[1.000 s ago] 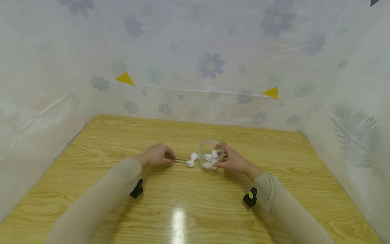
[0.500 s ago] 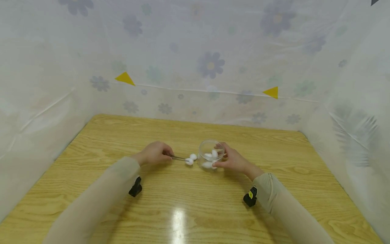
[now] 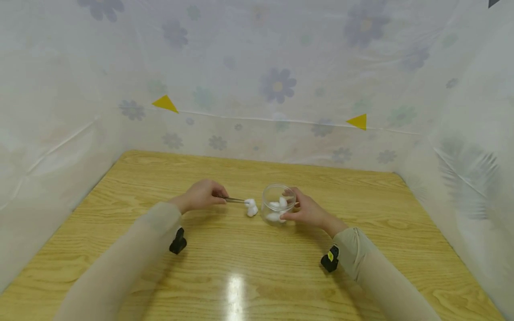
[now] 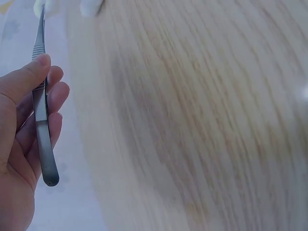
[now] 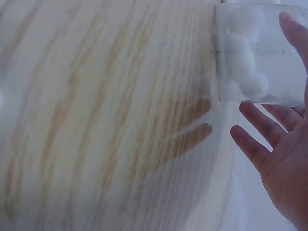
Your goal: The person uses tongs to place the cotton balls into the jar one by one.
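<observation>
My left hand [image 3: 205, 195] pinches a pair of metal tweezers [image 4: 42, 130] between thumb and fingers. At the tweezers' tips is a white cotton ball [image 3: 249, 202], which overlaps a second cotton ball [image 3: 252, 211] in the head view. Just right of these stands a clear round jar [image 3: 265, 215], uncovered at the top, with several cotton balls [image 5: 240, 57] inside. My right hand [image 3: 307, 210] holds the jar from its right side, thumb in front and fingers around the back. In the right wrist view two of its fingers extend below the jar's base.
All of this is on a wood-grain table [image 3: 241, 254]. A white flowered sheet [image 3: 241, 80] hangs behind the table and along both sides, with two yellow triangles [image 3: 357, 121] on it. Each wrist carries a small black camera [image 3: 178, 241].
My left hand has risen and moved slightly away from me, the tweezers carrying one cotton ball up from the front of the pair. The jar and right hand have stayed in place.
</observation>
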### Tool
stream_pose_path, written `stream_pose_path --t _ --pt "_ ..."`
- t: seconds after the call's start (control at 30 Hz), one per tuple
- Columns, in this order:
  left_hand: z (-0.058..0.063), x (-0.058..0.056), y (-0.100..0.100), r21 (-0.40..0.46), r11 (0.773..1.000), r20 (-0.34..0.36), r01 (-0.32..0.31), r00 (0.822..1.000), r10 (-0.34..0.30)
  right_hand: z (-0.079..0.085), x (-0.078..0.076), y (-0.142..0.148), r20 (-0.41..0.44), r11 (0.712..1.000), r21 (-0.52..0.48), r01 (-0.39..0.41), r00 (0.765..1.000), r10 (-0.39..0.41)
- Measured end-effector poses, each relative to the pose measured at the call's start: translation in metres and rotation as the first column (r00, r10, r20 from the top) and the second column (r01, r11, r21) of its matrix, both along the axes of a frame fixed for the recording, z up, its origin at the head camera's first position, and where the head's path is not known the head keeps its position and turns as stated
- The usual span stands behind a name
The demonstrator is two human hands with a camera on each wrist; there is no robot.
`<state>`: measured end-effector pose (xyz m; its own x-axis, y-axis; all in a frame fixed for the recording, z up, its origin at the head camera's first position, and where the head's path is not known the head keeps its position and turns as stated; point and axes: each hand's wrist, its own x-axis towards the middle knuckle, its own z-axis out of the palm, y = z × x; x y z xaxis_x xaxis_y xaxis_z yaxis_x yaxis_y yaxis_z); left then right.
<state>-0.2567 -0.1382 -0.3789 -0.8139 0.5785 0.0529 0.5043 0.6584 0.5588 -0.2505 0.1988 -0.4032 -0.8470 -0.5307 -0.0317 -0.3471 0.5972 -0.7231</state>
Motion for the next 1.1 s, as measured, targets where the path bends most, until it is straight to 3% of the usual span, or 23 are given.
stream_pose_path --t 0.53,1.1 --pt "0.015 -0.003 -0.005 0.039 0.998 0.045 -0.05 0.998 0.048 -0.001 -0.001 0.001 0.007 1.0 0.006 0.002 1.0 -0.002" --pt "0.026 -0.007 0.001 0.035 0.997 0.016 -0.064 0.998 0.064 -0.002 -0.001 0.002 0.002 1.0 0.014 0.001 1.0 -0.001"
